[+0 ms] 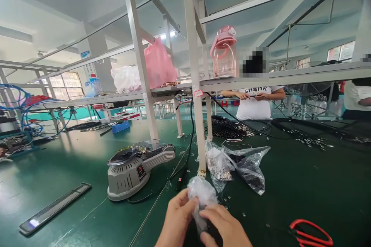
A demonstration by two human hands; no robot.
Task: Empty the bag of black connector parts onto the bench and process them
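Observation:
A crumpled clear plastic bag (pixel 202 192) is bunched up between my two hands, at the bottom middle of the head view. My left hand (pixel 180 213) pinches its left side between thumb and fingers. On the other side, my right hand (pixel 222 222) has its fingers curled against the lower part of the bag. Whatever the bag contains cannot be made out. Just beyond it, against the foot of a white post, lie a clear bag of small metal parts (pixel 218 164) and another clear bag with dark contents (pixel 249 170).
A grey tape dispenser (pixel 127 179) stands left, with a long flat dark bar (pixel 55 208) nearby. Red-handled scissors (pixel 311 233) lie at right. White shelf posts (pixel 198 123) rise ahead. Black cables (pixel 232 125) lie farther back, where a person in a white shirt (pixel 255 104) works.

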